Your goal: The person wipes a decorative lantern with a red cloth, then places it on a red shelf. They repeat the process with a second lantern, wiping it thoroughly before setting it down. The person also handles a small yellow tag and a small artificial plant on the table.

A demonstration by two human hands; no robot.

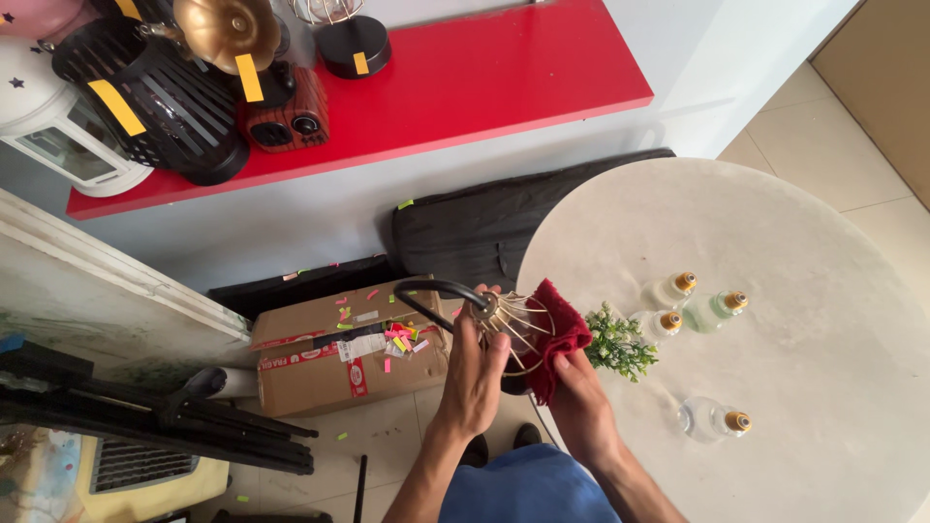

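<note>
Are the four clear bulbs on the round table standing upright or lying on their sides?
Lying on their sides. Each of the clear bulbs rests flat on the round table, its brass base pointing sideways toward the right, not up or down.

Round table (823, 252): four bulbs (710, 312), small plant (620, 344) | Red shelf (504, 87): lanterns (155, 97), radio (286, 121), black base (354, 46) | Floor (387, 441): cardboard box (339, 358)
</note>
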